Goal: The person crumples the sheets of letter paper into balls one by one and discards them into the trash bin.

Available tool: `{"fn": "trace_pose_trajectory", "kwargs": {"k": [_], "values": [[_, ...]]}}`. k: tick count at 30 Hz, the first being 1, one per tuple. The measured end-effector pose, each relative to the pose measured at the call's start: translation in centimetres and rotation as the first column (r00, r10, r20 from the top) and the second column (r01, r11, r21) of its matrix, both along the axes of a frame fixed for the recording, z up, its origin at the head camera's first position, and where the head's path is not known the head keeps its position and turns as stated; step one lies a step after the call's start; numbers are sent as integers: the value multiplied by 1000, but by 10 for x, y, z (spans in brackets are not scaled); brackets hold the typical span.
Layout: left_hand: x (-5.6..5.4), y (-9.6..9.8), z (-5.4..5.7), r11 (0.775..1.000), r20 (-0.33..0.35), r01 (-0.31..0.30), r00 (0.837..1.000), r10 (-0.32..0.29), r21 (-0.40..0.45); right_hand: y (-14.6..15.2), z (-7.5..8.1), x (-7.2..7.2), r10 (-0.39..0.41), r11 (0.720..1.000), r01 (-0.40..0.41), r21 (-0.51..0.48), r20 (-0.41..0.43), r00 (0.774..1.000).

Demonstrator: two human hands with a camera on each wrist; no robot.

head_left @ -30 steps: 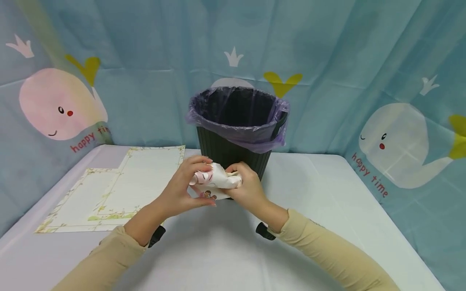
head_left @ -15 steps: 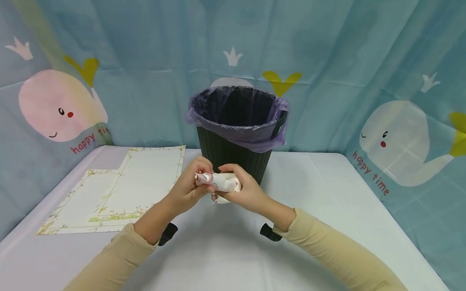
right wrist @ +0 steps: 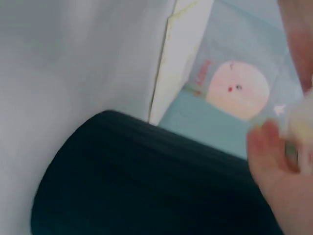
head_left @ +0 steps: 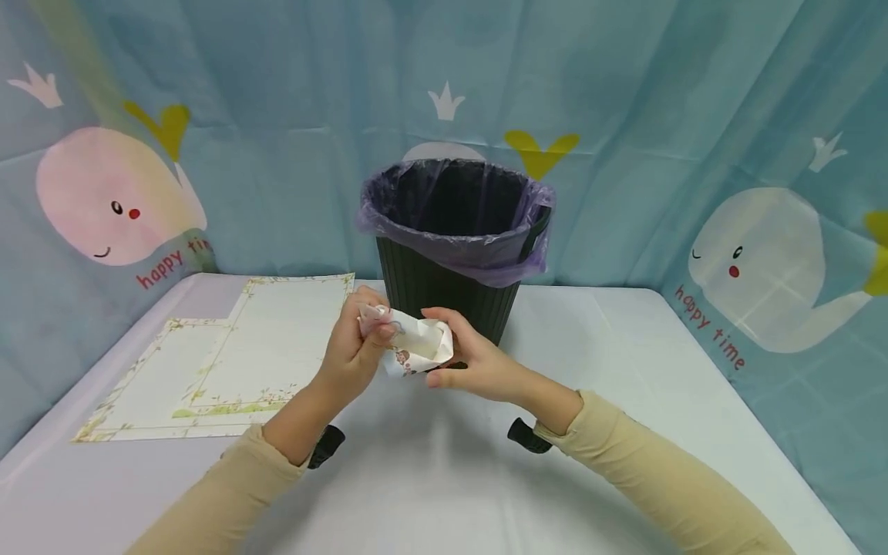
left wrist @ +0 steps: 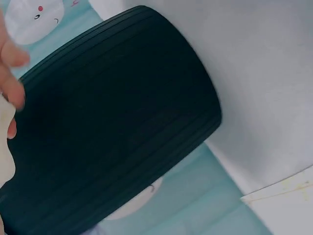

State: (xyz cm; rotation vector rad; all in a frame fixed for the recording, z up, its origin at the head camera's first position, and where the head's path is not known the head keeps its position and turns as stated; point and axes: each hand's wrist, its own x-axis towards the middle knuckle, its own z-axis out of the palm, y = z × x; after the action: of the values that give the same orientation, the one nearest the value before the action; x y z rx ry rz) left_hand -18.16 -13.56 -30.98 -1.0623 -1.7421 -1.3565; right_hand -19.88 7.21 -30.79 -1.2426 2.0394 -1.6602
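Observation:
My left hand (head_left: 350,351) grips a crumpled sheet of white paper (head_left: 412,343) with small printed figures, its thumb pressed on the near side. The folded end of the paper points right and gapes a little. At that end my right hand (head_left: 486,366) stands with thumb and fingers spread apart, fingertips right beside the paper. In the left wrist view only a pale edge of the paper (left wrist: 6,156) shows at the left border. The right wrist view is blurred and has part of the paper (right wrist: 301,122) at its right side.
Just behind the hands stands a dark ribbed trash bin (head_left: 430,270), lined with a purple plastic bag (head_left: 479,254). Two flat sheets with floral borders (head_left: 277,339) overlap on the left of the white table (head_left: 624,370). A blue whale-print curtain (head_left: 291,185) encloses the back and sides.
The paper has been turned and squeezed between the hands, and its right end now opens toward the camera. My right hand has loosened and spread its fingers, while the left keeps its grip.

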Motion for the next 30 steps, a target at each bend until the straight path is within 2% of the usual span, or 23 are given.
{"fn": "trace_pose_trajectory", "kwargs": {"k": [3, 5, 7, 9, 10, 11, 12, 13, 14, 16, 18, 20, 22, 23, 24, 25, 26, 28, 30], "values": [[2, 3, -1, 999, 10, 10, 1000, -10, -35, -4, 2, 2, -127, 992, 127, -6, -30, 991], [5, 4, -1, 994, 4, -36, 999, 36, -100, -4, 2, 2, -214, 976, 210, -58, -71, 974], [10, 2, 1, 973, 4, -134, 991, 137, -188, 0, 2, 1, -285, 956, 272, -109, -139, 948], [16, 1, 5, 922, 23, -265, 959, 282, -282, 4, 1, 1, -353, 933, 323, -159, -230, 907], [20, 0, 7, 891, 57, -317, 934, 353, -325, 6, 0, 0, -385, 921, 344, -184, -281, 879], [25, -1, 10, 861, 117, -350, 902, 416, -369, 7, 1, 1, -412, 909, 361, -206, -324, 852], [29, -2, 13, 837, 190, -359, 865, 465, -413, 8, 0, 1, -434, 900, 374, -226, -365, 823], [32, -2, 16, 821, 275, -347, 822, 499, -453, 8, -1, 1, -455, 890, 384, -246, -407, 792], [36, -3, 19, 828, 373, -299, 784, 496, -474, 8, -1, 1, -473, 880, 394, -264, -441, 762], [40, -4, 25, 883, 564, -166, 714, 415, -439, 8, -3, 1, -501, 866, 407, -292, -515, 695], [42, -4, 28, 937, 709, -37, 643, 289, -349, 7, -6, 0, -512, 857, 412, -309, -601, 614], [41, -2, 31, 977, 807, 57, 575, 134, -203, 7, -9, -1, -508, 855, 408, -320, -677, 532], [40, 0, 31, 989, 842, 81, 536, 61, -122, 7, -11, -3, -486, 863, 389, -323, -741, 464], [40, 1, 32, 992, 851, 81, 524, 38, -94, 7, -11, -4, -469, 871, 375, -317, -764, 443], [39, 1, 31, 995, 859, 80, 513, 5, -53, 7, -11, -6, -449, 882, 357, -309, -781, 433], [38, 0, 31, 997, 860, 78, 509, -23, -20, 8, -11, -7, -425, 895, 333, -296, -795, 433], [37, -1, 30, 997, 857, 73, 514, -32, -7, 9, -11, -8, -395, 911, 302, -280, -803, 447], [35, -6, 28, 995, 843, 95, 534, -70, 22, 12, -10, -10, -314, 947, 226, -229, -808, 499], [34, -11, 24, 990, 818, 138, 565, -106, 33, 16, -8, -11, -228, 973, 152, -173, -804, 549]]}}
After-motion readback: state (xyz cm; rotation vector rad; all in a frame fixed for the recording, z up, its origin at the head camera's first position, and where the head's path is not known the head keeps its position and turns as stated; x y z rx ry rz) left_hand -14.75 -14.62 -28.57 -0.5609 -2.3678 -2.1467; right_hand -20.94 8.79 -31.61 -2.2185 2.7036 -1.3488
